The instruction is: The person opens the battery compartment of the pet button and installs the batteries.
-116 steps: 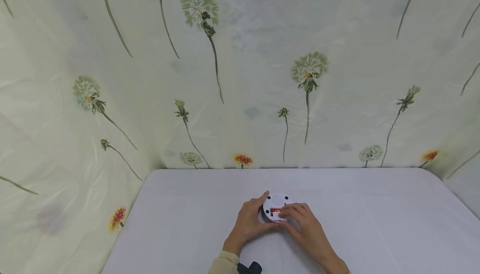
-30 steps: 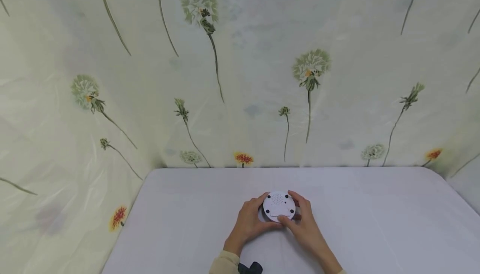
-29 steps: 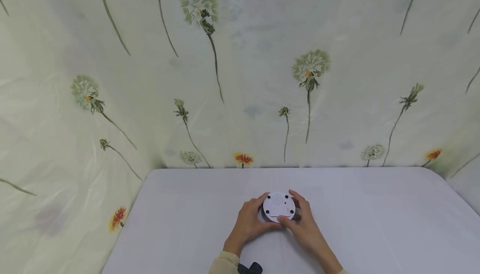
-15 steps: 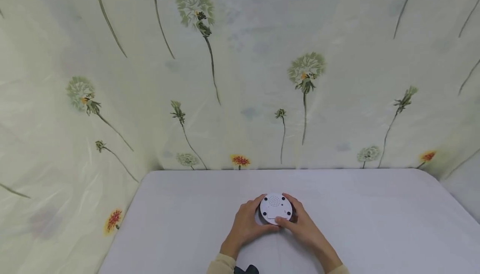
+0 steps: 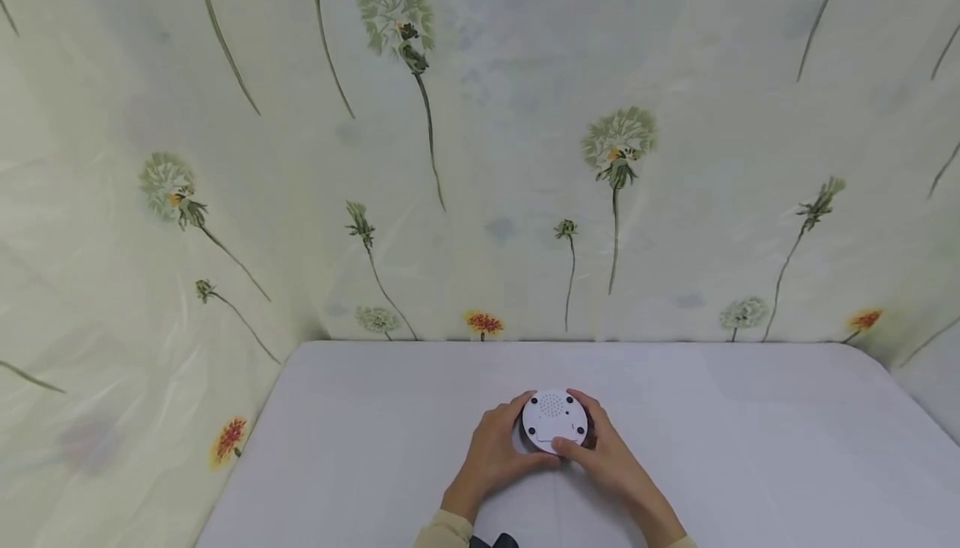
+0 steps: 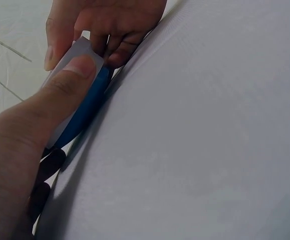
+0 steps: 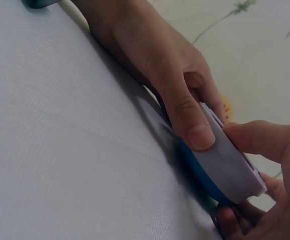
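Observation:
A round white device (image 5: 551,409) with a speaker grille and several black feet lies face up with that side toward the head camera. Its battery cover (image 5: 546,430) sits over the compartment, and no batteries show. In the wrist views its other side is blue (image 6: 87,107). My left hand (image 5: 491,450) grips the left and near rim, thumb along the near side wall. My right hand (image 5: 611,458) holds the right rim, with its thumb (image 7: 247,139) pressing at the cover's near edge. Fingers behind the device are partly hidden.
A white cloth-covered table (image 5: 360,440) lies under both hands. Behind it hangs a curtain (image 5: 495,156) printed with dandelions. A dark object (image 5: 504,540) shows at the bottom edge beside the left sleeve (image 5: 444,529).
Earliest, the compartment was open with a red battery showing and the right fingers over it. The cover then lies over it, and the right hand has shifted to the rim, its thumb at the cover.

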`<action>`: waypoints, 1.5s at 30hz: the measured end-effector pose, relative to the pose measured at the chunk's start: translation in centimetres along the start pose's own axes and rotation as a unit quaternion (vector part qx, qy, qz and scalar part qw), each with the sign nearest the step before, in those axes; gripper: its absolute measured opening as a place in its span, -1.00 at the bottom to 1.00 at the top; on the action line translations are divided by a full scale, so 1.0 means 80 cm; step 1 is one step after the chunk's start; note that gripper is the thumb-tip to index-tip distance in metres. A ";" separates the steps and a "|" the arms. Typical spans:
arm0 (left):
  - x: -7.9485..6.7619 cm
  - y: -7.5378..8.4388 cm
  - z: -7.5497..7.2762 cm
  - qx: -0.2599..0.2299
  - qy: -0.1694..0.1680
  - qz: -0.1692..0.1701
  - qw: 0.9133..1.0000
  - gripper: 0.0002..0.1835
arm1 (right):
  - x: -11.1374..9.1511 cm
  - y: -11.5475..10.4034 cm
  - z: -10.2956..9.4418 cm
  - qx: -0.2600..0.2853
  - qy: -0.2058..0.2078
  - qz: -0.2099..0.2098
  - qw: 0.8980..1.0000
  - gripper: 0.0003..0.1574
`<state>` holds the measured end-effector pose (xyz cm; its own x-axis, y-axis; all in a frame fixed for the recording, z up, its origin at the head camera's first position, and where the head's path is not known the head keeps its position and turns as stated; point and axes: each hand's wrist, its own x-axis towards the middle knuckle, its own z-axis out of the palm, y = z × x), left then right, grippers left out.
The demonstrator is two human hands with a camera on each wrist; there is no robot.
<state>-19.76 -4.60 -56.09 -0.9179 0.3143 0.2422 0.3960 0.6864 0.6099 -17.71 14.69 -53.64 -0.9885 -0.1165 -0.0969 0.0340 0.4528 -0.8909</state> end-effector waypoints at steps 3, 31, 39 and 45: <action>-0.001 0.000 0.000 0.003 -0.004 -0.004 1.000 0.01 | 0.000 -0.002 0.000 0.005 -0.006 -0.001 1.000 0.05; 0.000 0.000 0.002 -0.002 0.004 0.003 1.000 0.03 | 0.001 -0.001 -0.006 -0.013 -0.011 -0.004 1.000 0.03; -0.002 0.003 0.000 -0.060 0.023 -0.008 0.998 0.01 | 0.001 0.025 -0.029 0.057 -0.058 -0.121 0.989 -0.01; -0.003 0.006 -0.003 -0.097 0.023 -0.039 0.994 -0.02 | 0.003 0.031 -0.035 0.106 -0.095 -0.205 0.968 -0.06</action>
<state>-19.40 -4.52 -55.68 -0.9476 0.2323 0.2192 0.3151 0.5672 0.7609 -18.28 18.27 -54.65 -0.8810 -0.4172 0.2230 -0.3070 0.1455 -0.9405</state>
